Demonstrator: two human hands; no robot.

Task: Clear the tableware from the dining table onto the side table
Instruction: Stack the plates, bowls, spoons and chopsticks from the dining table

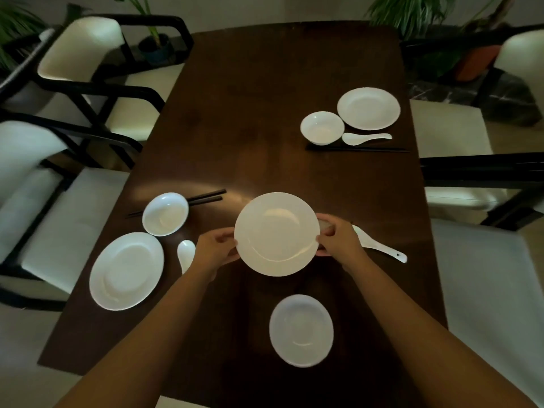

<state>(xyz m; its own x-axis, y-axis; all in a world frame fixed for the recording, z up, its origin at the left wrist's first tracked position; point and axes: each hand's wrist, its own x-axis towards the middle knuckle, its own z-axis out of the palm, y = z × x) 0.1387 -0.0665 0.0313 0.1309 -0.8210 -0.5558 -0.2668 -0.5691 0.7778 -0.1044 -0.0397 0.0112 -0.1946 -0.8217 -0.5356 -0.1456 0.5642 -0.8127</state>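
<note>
A white plate (276, 234) is held above the middle of the dark dining table (265, 113). My left hand (215, 248) grips its left rim and my right hand (338, 240) grips its right rim. Beneath the right rim something is partly hidden. A white spoon (379, 245) lies just right of my right hand. A smaller white plate (301, 329) sits near the front edge. On the left lie a plate (126, 270), a bowl (165, 213), a spoon (186, 254) and black chopsticks (206, 198).
At the far right stand a plate (368, 108), a bowl (322, 127), a spoon (365, 138) and chopsticks (359, 149). White-cushioned chairs with black frames (73, 83) flank both sides of the table. Potted plants (412, 13) stand behind it.
</note>
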